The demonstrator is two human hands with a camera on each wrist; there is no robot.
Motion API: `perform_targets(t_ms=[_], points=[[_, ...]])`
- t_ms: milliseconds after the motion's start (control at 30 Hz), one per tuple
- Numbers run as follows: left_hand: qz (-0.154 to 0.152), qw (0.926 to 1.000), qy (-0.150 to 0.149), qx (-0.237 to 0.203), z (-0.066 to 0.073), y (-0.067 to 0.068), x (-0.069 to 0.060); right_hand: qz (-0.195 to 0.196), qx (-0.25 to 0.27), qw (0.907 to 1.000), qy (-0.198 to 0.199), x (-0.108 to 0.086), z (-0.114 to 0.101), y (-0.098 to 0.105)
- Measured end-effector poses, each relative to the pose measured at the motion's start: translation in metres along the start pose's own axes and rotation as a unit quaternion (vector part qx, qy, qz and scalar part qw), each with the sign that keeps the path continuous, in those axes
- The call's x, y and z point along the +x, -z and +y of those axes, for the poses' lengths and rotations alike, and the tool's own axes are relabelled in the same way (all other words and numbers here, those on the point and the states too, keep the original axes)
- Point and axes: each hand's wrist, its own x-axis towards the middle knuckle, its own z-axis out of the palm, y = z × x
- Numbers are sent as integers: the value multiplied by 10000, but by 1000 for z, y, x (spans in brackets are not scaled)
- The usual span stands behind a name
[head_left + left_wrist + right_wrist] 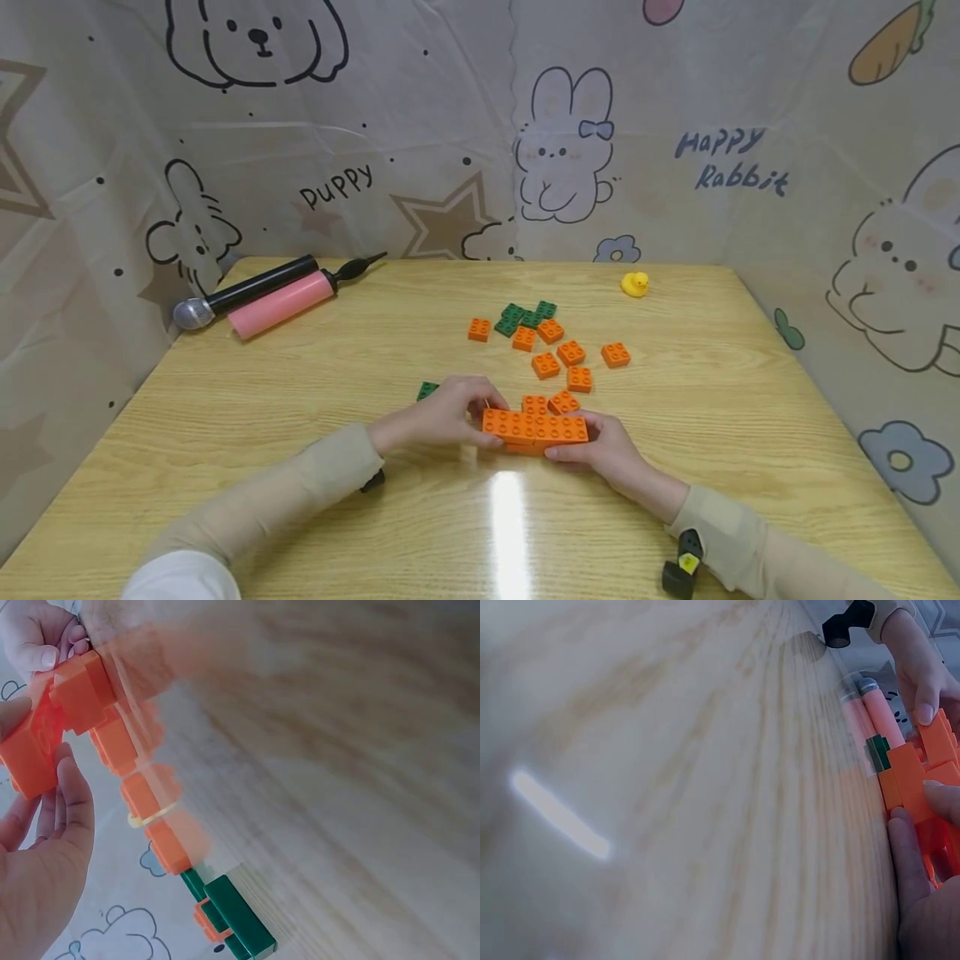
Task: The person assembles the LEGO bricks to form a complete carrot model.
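Note:
Both hands hold a joined block of orange toy bricks (535,427) just in front of the loose bricks. My left hand (459,411) grips its left end, thumb in front and fingers behind. Around the right end, my right hand (611,457) has its thumb along the front. In the left wrist view, the left hand (49,877) pinches one orange brick (28,754) of the block between thumb and fingers. The right wrist view shows a stepped stack (907,776) in the right hand (934,922); its underside is partly hidden.
Several loose orange bricks (572,352) and green bricks (513,315) lie beyond the hands. One green brick (427,390) sits behind the left wrist. A microphone (262,283) and pink pump (283,306) lie back left; a yellow duck (634,284) stands back right.

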Motion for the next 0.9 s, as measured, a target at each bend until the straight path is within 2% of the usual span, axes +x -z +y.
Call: perform_targets(t_ms=[533, 733, 900], points=[[-307, 9993, 28, -212, -1, -2, 3, 273, -321, 9991, -18, 1, -1, -1], [-390, 9982, 358, -297, 1, -1, 4, 312, -429, 9986, 25, 1, -2, -2], [-456, 9962, 589, -452, 3, -1, 6, 268, -258, 9993, -31, 0, -2, -2]])
